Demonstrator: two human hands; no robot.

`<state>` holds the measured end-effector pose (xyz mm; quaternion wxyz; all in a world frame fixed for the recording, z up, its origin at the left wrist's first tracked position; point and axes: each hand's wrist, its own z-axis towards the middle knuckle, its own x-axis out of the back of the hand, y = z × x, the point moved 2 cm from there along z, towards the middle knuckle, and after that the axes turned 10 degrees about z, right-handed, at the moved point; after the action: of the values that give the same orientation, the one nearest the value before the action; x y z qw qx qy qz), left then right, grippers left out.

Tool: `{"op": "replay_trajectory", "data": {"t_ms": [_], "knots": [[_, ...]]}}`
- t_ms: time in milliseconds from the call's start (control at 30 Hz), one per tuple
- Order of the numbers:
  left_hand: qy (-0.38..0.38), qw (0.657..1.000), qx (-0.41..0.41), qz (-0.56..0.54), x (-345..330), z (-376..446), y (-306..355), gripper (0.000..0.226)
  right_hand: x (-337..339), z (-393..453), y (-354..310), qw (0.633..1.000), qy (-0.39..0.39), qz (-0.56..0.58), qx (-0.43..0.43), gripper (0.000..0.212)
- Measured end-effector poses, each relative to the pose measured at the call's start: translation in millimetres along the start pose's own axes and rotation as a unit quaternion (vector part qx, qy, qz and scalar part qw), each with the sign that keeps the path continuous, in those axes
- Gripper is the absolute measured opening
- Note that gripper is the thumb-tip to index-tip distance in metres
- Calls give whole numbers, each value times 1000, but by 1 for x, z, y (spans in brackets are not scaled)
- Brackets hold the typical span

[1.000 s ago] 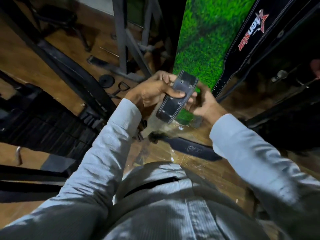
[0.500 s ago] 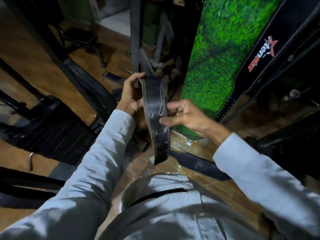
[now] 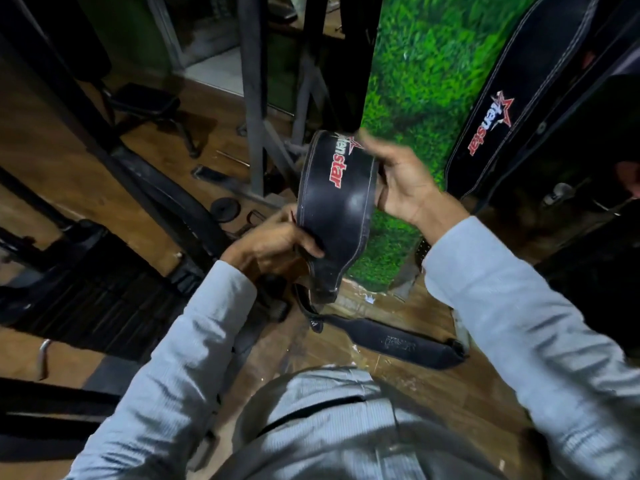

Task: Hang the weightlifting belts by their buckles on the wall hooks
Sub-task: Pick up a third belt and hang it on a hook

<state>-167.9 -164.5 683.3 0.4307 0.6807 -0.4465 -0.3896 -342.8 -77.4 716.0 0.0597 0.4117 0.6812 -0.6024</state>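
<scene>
Left hand [image 3: 273,242] and right hand [image 3: 401,181] both grip the curled black belt [image 3: 337,209].

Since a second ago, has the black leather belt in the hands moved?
Yes. The black leather belt has turned: its wide logo face now shows instead of the holed strap end, and it sits higher against the green grass-print wall panel.

A belt [image 3: 337,206] sits between both hands, above another belt [image 3: 391,341] on the floor [image 3: 69,161].
</scene>
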Motion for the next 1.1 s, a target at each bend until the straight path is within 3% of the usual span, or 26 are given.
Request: {"op": "replay_trajectory", "data": {"t_ms": [100, 167, 200, 300, 333, 400, 500, 567, 633, 767, 833, 900, 1000, 1100], "knots": [[-5, 999, 6, -43, -4, -7, -6, 36, -1, -2, 7, 992, 5, -127, 15, 77], [-20, 989, -27, -147, -2, -5, 2, 25, 1, -15, 19, 982, -31, -184, 33, 41], [-22, 977, -53, -206, 3, 2, 7, 42, 4, -22, 26, 975, -52, -211, 41, 28], [4, 941, -80, -328, 17, 21, 30, 91, 13, -43, 53, 947, -86, -306, 42, 27], [23, 939, -75, -335, 21, 27, 35, 93, 19, -47, 64, 934, -94, -345, 25, 26], [44, 946, -74, -313, 27, 35, 44, 75, 30, -49, 86, 913, -104, -393, -10, 24], [31, 954, -77, -287, 21, 35, 45, 61, 42, -49, 89, 929, -47, -366, -13, 16], [-20, 951, -72, -301, 17, 34, 43, 83, 43, -48, 76, 951, -1, -309, -9, 43], [-107, 934, -63, -335, 15, 33, 42, 109, 39, -44, 62, 974, -4, -227, 2, 54], [-180, 942, -34, -283, 0, 31, 25, 115, 26, -23, 39, 993, -25, -83, -84, 64], [-205, 943, -6, -263, -10, 28, 13, 117, 14, -17, 32, 982, -56, -104, -146, 68], [-212, 945, 24, -246, -14, 27, -5, 123, 6, -13, 28, 971, -31, -158, -175, 60], [-204, 943, 49, -258, -16, 24, -33, 130, 6, -7, 24, 966, 82, -228, -94, 17], [-142, 950, 39, -274, -6, 33, -41, 124, 15, -14, 32, 941, 75, -330, -19, 13]]}}
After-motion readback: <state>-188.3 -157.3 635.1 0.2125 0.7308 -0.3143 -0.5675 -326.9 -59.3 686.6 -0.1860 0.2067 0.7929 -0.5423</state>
